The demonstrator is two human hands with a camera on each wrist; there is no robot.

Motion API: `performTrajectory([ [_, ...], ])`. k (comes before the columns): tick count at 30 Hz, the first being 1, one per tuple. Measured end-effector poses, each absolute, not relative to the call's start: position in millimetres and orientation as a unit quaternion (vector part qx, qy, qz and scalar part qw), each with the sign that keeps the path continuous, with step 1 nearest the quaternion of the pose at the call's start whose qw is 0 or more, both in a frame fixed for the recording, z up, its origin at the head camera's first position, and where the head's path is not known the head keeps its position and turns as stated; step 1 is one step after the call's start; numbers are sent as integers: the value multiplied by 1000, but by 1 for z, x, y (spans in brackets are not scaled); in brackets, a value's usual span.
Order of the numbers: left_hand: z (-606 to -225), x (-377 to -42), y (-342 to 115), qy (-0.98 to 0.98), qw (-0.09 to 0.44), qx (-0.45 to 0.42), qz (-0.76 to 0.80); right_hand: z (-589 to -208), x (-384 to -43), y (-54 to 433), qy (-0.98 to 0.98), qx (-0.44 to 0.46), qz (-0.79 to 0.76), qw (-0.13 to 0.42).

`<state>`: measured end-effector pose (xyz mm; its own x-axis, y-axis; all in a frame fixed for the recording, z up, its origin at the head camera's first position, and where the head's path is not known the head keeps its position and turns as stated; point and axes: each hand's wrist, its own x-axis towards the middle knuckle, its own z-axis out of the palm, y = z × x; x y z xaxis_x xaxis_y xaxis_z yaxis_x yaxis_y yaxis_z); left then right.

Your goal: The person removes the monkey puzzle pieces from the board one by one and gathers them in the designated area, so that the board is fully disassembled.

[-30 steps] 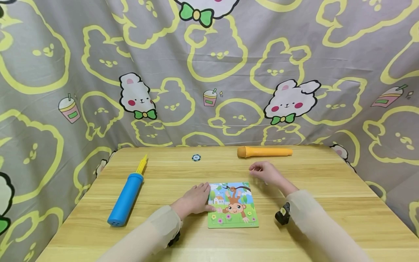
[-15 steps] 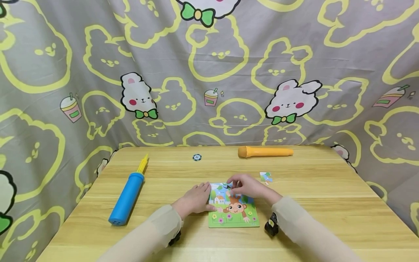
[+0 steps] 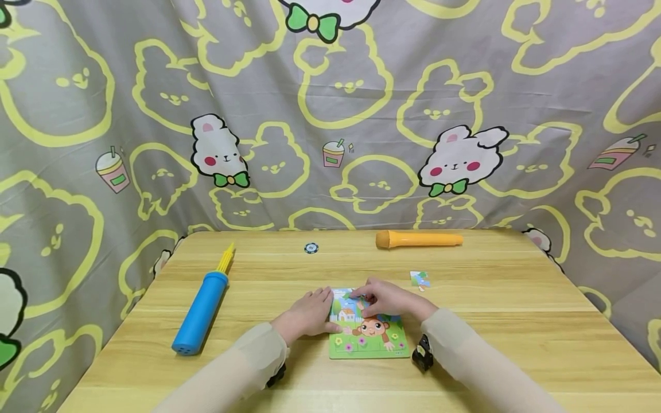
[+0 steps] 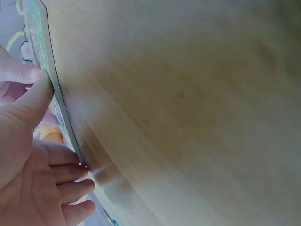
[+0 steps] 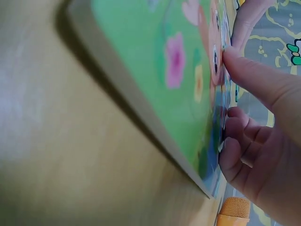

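Monkey puzzle (image 3: 369,330): flat on the worktop (image 3: 542,324), near side, just right of centre; monkey's face in view.
Blue pump (image 3: 200,312): lies at the left, yellow nozzle (image 3: 225,261) toward the far side.
Left grip (image 3: 308,313): a bare hand, fingers extended along the puzzle's left edge, thumb over its surface.
Round chip (image 3: 311,248): flat at the far side, left of centre.
Right grip (image 3: 388,298): bent over the puzzle's far part, thumb and index finger spread; I cannot tell whether it pinches a piece.
Orange microphone (image 3: 420,239): lies crosswise, far right, head leftward.
Loose piece (image 3: 420,279): between microphone and right sleeve (image 3: 465,347), apart from the puzzle.
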<state>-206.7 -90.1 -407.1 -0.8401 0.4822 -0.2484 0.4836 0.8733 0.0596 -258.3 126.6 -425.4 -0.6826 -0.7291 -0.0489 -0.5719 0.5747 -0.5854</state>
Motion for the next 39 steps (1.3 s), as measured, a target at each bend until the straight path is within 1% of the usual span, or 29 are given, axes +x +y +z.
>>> performTrajectory([
  [15, -405, -206, -89, 958, 137, 253, 13, -426, -261, 125, 861, -350, -324, 179],
  [28, -404, -207, -89, 958, 137, 252, 11, -426, -257, 124, 869, -332, -325, 171],
  [39, -406, -208, -90, 959, 132, 252, 8, -430, -259, 125, 873, -323, -339, 134],
])
